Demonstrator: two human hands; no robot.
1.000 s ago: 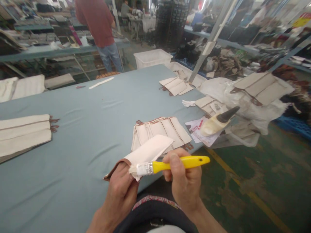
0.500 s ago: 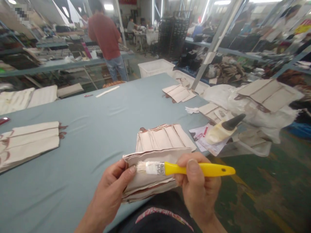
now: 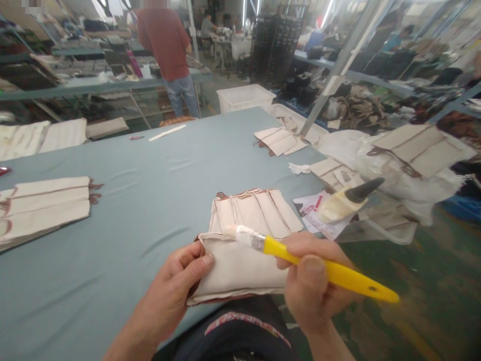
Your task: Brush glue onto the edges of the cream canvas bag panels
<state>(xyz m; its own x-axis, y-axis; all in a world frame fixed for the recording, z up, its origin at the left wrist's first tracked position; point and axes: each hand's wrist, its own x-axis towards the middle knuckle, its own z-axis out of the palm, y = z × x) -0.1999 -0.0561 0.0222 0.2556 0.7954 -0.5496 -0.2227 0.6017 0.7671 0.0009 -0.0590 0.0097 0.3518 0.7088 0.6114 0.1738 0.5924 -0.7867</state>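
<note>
My left hand [image 3: 188, 273] pinches the left edge of a cream fabric piece [image 3: 240, 268] with brown edging, thumb on top. My right hand [image 3: 317, 273] is closed round a yellow-handled brush [image 3: 276, 248]. White stuff coats the brush's bristles, which point left over the piece's far edge. Just beyond lies a stack of cream panels [image 3: 259, 213] with brown seams. To its right, a cream bottle with a black tip [image 3: 340, 203] lies on a printed sheet [image 3: 310, 210].
More cream panels lie on the blue-grey table [image 3: 150, 200] at the left [image 3: 48, 205] and far right [image 3: 280, 140]. Plastic bags [image 3: 349, 145] and a metal post [image 3: 338, 75] stand at the right. A person in a red shirt [image 3: 165, 42] stands beyond the table.
The brush has moved up and right, from beside my left thumb to the piece's far edge, and its handle now slants down to the right. The held piece shows more of its plain surface.
</note>
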